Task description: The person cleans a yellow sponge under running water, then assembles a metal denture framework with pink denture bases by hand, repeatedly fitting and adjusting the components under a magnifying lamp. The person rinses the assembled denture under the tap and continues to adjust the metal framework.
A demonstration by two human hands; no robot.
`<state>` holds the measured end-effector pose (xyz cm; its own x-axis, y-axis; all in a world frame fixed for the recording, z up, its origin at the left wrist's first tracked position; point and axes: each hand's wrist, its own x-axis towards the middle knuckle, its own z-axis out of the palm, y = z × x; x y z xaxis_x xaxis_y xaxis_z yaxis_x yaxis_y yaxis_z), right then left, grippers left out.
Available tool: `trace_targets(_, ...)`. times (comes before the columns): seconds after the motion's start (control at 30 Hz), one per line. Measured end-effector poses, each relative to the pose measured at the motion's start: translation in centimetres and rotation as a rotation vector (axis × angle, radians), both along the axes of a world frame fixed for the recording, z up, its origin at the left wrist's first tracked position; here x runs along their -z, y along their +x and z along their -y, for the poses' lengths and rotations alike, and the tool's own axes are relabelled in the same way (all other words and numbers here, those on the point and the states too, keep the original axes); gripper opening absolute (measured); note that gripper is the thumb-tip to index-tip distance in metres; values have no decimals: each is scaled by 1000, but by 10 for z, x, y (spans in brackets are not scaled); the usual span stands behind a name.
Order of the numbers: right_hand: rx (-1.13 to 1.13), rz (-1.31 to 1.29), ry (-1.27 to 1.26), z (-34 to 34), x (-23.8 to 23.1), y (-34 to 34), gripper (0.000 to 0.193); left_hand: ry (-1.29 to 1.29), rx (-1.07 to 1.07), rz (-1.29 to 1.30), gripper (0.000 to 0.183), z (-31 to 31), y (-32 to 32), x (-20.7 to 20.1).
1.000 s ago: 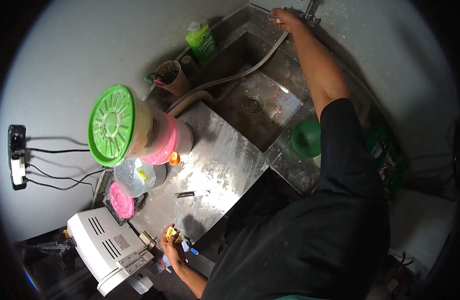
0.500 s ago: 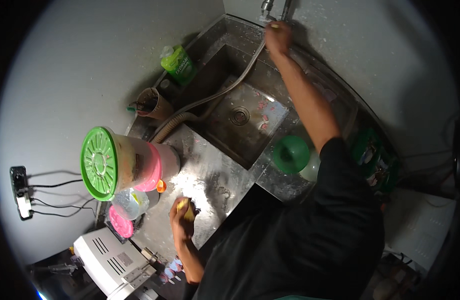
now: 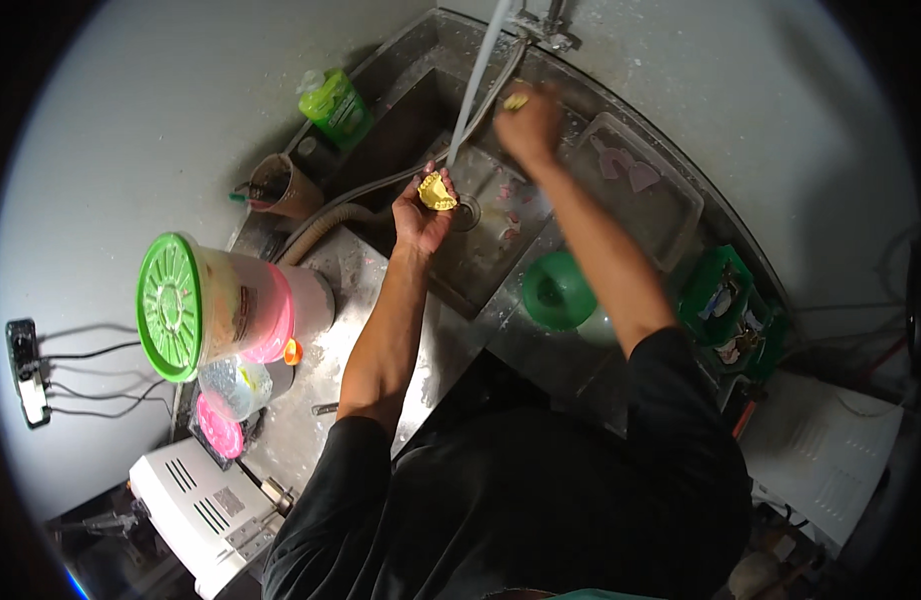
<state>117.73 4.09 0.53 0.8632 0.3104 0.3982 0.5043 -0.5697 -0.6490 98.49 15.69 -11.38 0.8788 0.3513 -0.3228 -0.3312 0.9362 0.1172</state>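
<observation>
The left hand (image 3: 422, 226) cradles a yellow teeth mould (image 3: 439, 192) over the sink (image 3: 481, 260), grip curled beneath; by the sink's far edge, the right hand (image 3: 531, 128) pinches a yellow piece (image 3: 517, 102), blurry from here.

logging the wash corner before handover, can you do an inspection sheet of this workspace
Surface: steel counter smeared; pinkish bits in the sink
Job's things: yellow arch-shaped piece with a tooth-like rim; second yellow piece, too blurred for detail
Clutter: green-lidded tub, small orange item, pink lid, tool cup, green bottle
Hands: left hand holds the arch-shaped piece near what looks like running water; right hand, blurred, holds the other
Cables: dark cables at a wall socket strip; hose along the sink
Surroundings: grey walls, white machine, green crate
</observation>
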Motion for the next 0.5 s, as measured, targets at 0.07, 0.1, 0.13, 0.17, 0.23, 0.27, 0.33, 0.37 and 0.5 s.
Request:
trace_targets(0.07,-199,-551,99,2,46,-22,16,73,-53,-148,22,25,42,-5)
trace_targets(0.1,-225,-827,144,-24,80,-23,15,140,20,47,23,7,58,25)
trace_targets(0.13,-242,-1053,546,-25,130,-29,16,267,54,-351,28,32,77,19)
trace_targets(0.17,-114,-768,323,-53,135,-38,12,514,64,-383,44,2,83,49)
trace_targets(0.23,26,-609,296,-85,133,-37,29,730,223,-119,51,-60,96,74)
trace_targets(0.27,-92,-655,195,-107,84,-82,37,851,213,-49,55,-124,58,90)
trace_targets(0.33,-49,-698,196,-77,86,-82,34,558,156,-337,50,-76,73,73)
trace_targets(0.37,-5,-689,213,-70,83,-81,30,501,130,-412,48,-61,75,57)
trace_targets(0.5,224,-1054,458,-67,73,-60,24,388,108,-490,41,-29,90,20)
